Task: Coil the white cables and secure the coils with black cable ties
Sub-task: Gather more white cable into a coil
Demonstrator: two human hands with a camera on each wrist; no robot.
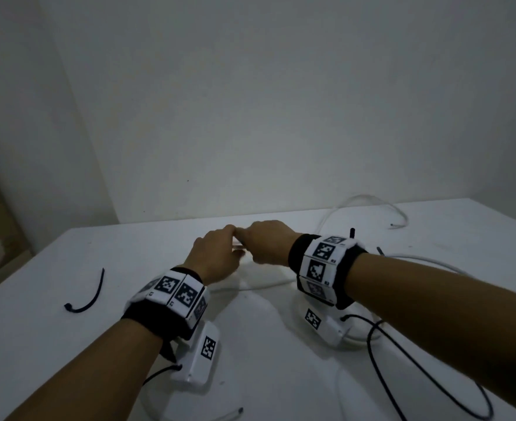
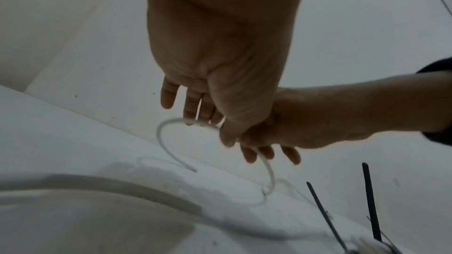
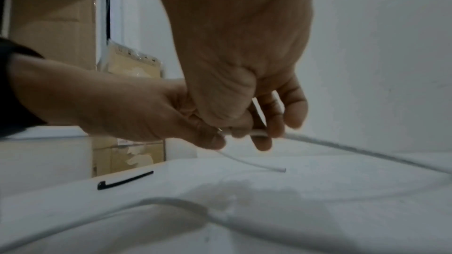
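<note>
- My left hand (image 1: 217, 256) and right hand (image 1: 267, 243) meet above the white table (image 1: 281, 375), fingertips touching.
- Both pinch one white cable (image 2: 168, 128) between thumb and curled fingers; its free end curves down to the table.
- A black cable tie (image 1: 88, 294) lies on the table, well left of my left hand.
- Another white cable (image 1: 369, 202) loops on the table beyond my right hand.

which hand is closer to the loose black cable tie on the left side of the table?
Left. The left hand sits right of the black cable tie; the right hand is farther right.
</note>
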